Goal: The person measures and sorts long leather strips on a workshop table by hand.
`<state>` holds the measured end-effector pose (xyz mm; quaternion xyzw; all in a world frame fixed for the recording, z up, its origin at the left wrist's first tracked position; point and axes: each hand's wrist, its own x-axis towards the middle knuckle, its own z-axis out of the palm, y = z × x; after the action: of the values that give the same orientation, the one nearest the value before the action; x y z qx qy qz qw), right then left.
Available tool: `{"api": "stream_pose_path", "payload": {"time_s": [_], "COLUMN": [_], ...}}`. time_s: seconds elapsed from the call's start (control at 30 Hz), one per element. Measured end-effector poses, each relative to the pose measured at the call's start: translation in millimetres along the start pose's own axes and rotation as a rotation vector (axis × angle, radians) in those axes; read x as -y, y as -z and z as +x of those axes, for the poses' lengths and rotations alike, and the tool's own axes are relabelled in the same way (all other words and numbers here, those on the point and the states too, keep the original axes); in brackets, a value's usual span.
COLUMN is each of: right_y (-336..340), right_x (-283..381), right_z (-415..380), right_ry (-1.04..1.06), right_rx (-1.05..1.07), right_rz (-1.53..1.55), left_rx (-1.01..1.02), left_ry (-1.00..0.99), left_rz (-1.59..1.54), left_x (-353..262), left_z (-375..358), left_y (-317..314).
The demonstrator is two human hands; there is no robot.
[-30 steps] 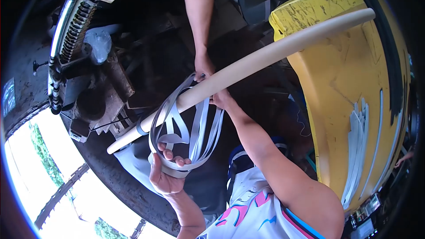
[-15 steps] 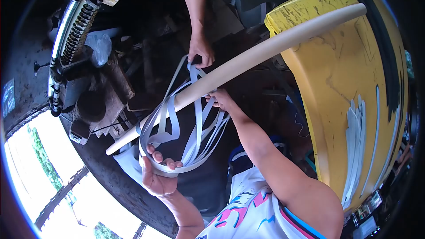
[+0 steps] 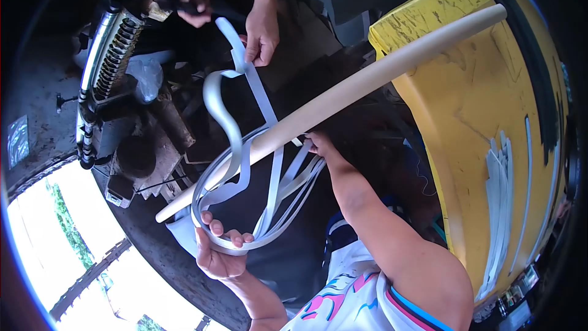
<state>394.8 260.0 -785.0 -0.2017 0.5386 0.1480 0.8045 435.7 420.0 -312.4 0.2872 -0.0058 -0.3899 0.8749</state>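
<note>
My left hand [image 3: 223,248] is curled under a looped coil of pale grey strips [image 3: 269,244], palm up, with the strips between thumb and fingers. Strips are also gripped in my right hand [image 3: 318,145], at the coil's right side just below a long beige pole [image 3: 367,83]. The pole runs diagonally across the coil. From the coil, loose strips rise to a co-worker's hand [image 3: 262,37], which pinches them near their upper end. The co-worker's other hand [image 3: 195,9] is closed around something dark.
A yellow curved panel [image 3: 465,116] stands at the right, with more pale strips [image 3: 497,208] lying on it. At the left are a metal spring [image 3: 118,55], a clear plastic bag [image 3: 147,79] and dark machine parts [image 3: 136,156]. My white shirt shows at the bottom.
The co-worker's hand has moved up and left, drawing strips up out of the coil. The co-worker's other hand has come further into view. My hands have kept nearly the same hold.
</note>
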Motion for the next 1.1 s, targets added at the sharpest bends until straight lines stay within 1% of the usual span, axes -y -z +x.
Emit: {"api": "stream_pose_path", "payload": {"time_s": [0.07,0.1,0.13,0.2,0.23,0.27,0.3,0.33,0.4,0.43,0.47,0.5,0.53,0.6,0.63,0.7,0.73,0.77,0.8,0.9,0.93,0.97,1.0,1.07,1.1], "right_y": [2,1,9,43,62,82,90,90,93,104,96,82,79,73,68,61,63,62,57,39,34,34,29,20,15], "right_x": [-1,-6,-15,-44,-51,-65,-66,-59,-42,-9,9,27,40,61,71,90,94,96,94,98,99,102,100,98,101], "right_z": [5,6,20,82,107,128,139,140,126,95,56,13,-16,-68,-101,-163,-178,-191,-203,-251,-266,-281,-294,-321,-335], "right_ry": [0.016,0.035,0.042,-0.018,-0.004,0.033,0.072,0.074,0.463,0.45,0.655,0.862,0.863,1.029,1.035,1.152,1.162,1.177,1.185,1.174,1.181,1.11,1.118,1.26,1.286], "right_rx": [-0.171,-0.208,-0.207,-0.16,-0.152,-0.181,-0.212,-0.207,-0.591,-0.595,-0.569,-0.535,-0.543,-0.432,-0.438,-0.406,-0.411,-0.377,-0.328,-0.275,-0.278,-0.166,-0.155,-0.137,-0.123], "right_rz": [0.005,-0.038,-0.035,-0.03,-0.03,-0.116,-0.202,-0.202,-0.815,-0.823,-0.803,-0.781,-0.797,-0.655,-0.67,-0.732,-0.745,-0.66,-0.573,-0.646,-0.684,-0.737,-0.741,-0.704,-0.733], "left_rx": [-0.071,-0.053,-0.046,-0.054,-0.059,-0.052,-0.057,-0.067,-0.072,-0.035,0.01,0.004,0.003,0.008,-0.013,-0.026,-0.049,-0.09,-0.132,-0.154,-0.139,-0.11,-0.08,-0.045,-0.009], "left_ry": [-0.04,-0.041,-0.04,-0.055,-0.048,-0.051,-0.039,-0.026,-0.028,-0.001,0.02,0.023,0.019,0.017,0.018,0.008,0.004,-0.007,-0.022,-0.001,0.002,0.002,0.006,-0.005,0.002], "left_rz": [-0.098,-0.095,-0.094,-0.084,-0.078,-0.071,-0.077,-0.084,-0.086,-0.067,-0.055,-0.078,-0.094,-0.018,0.024,-0.064,-0.133,-0.168,-0.131,-0.065,-0.081,-0.089,-0.099,-0.114,-0.096], "left_x": [4,4,3,3,2,1,2,3,3,0,1,2,3,4,5,6,6,8,8,8,8,8,8,2,-2], "left_z": [2,2,2,3,3,2,3,3,4,3,4,5,5,6,7,10,11,11,12,14,15,15,13,11,11], "left_y": [-9,-10,-12,-16,-17,-17,-17,-17,-16,-13,-11,-12,-11,-9,-6,-10,-13,-16,-19,-24,-26,-26,-26,-29,-31]}}
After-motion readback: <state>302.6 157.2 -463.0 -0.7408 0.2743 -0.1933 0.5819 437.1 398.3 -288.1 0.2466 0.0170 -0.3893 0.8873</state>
